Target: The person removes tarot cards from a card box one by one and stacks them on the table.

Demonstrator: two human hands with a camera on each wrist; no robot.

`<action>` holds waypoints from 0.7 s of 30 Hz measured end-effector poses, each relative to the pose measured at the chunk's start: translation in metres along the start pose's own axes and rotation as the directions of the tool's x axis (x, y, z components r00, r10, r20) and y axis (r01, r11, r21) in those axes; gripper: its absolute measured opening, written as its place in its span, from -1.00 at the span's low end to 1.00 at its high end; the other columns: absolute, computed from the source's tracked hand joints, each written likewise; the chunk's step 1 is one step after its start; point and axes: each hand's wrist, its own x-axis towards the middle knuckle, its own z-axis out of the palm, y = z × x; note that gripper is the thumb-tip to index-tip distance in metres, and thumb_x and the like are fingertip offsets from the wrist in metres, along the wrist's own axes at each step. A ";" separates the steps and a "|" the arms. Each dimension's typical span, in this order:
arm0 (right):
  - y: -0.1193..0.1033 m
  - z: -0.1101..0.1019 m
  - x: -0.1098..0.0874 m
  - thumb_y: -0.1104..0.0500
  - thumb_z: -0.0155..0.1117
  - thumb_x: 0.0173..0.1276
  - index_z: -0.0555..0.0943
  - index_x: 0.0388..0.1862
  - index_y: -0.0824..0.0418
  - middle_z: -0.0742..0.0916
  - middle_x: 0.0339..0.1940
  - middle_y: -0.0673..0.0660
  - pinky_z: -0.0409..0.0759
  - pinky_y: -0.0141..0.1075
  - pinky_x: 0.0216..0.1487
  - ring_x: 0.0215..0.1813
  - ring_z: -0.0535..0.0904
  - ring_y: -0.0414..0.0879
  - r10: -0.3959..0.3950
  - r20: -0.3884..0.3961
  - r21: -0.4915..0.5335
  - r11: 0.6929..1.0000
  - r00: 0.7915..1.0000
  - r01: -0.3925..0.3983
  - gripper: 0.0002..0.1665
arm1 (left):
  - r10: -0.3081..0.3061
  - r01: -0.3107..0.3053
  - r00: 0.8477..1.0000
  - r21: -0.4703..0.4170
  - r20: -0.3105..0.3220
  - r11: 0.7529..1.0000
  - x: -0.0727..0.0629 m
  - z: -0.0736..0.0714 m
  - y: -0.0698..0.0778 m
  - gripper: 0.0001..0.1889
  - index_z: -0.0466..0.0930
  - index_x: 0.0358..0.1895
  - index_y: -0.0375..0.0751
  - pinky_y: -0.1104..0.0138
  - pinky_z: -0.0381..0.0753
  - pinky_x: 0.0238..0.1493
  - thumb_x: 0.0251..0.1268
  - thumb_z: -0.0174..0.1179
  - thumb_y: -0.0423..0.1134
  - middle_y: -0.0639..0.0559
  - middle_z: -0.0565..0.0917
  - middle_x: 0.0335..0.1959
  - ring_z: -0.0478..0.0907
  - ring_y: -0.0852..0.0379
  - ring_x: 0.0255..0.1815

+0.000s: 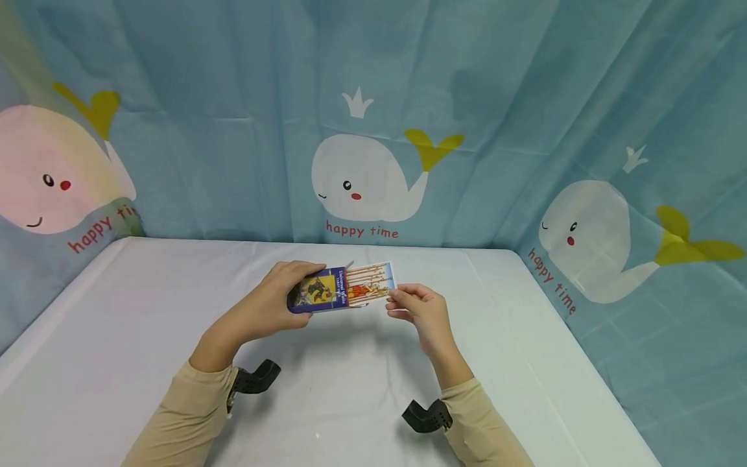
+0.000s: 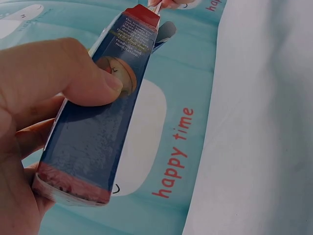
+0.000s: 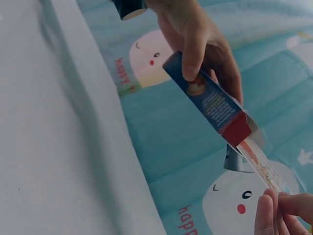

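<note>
Above the table, my left hand grips a blue card box with a yellow picture panel on its front. In the left wrist view the thumb presses on the box's narrow side, which bears small print and red ends. A tarot card with a red-robed figure and several upright sticks juts partway from the box's open end. My right hand pinches the card's outer edge between thumb and fingers. Beside the opening, a box flap stands bent outward. Whether more cards lie inside is hidden.
A white cloth covers the table. Blue curtains printed with whales hang behind it and along both sides. Black wrist devices sit at the cuffs of both beige sleeves.
</note>
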 end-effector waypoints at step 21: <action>-0.006 -0.014 0.006 0.35 0.31 0.33 0.59 -0.03 0.51 0.77 -0.48 0.02 0.72 -0.32 -0.22 -0.40 0.73 -0.20 -0.047 -0.131 0.097 0.993 0.990 0.060 -0.71 | -0.010 0.010 1.000 0.007 -0.006 1.000 0.000 -0.003 -0.002 -0.18 0.31 0.46 -0.13 0.02 0.42 0.12 0.03 0.38 -0.36 -0.13 0.42 0.40 0.27 -0.10 0.27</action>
